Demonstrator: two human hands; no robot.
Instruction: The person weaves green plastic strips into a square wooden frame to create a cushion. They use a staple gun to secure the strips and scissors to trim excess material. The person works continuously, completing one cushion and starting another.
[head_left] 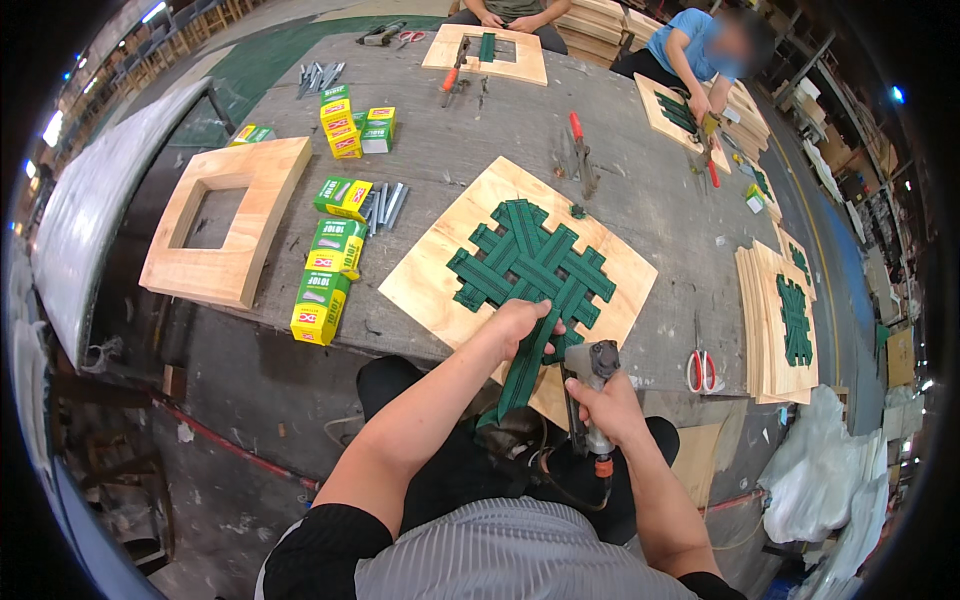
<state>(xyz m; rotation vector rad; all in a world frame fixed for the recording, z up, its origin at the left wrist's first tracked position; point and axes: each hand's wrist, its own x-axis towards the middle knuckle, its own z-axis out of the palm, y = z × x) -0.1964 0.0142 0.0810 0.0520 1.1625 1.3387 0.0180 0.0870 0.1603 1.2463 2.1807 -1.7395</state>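
Now fastening woven green webbing (pixel 530 265) onto a square plywood frame (pixel 430 280) that lies tilted like a diamond on the grey bench (pixel 650 200), close to its near edge. Left hand (pixel 520 322) closed around the loose end of one green strap (pixel 528 365), pulling it toward the body over the near corner of the frame; strap running down past the bench edge. Right hand (pixel 605 400) wrapped fully around the grip of a pneumatic stapler (pixel 590 365), nose just beside the pulled strap, at the frame edge; whether already touching the wood, cannot tell. Probably the step of stretching and stapling the last strap end. Next move likely calls for keeping the strap tight and flat, setting the stapler nose square on the strap above the wood, and keeping left fingers away from the nose. Nearby: green and yellow staple boxes (pixel 322 300), an empty wooden frame (pixel 230 220), red-handled scissors (pixel 701 370), a stack of finished panels (pixel 785 320).
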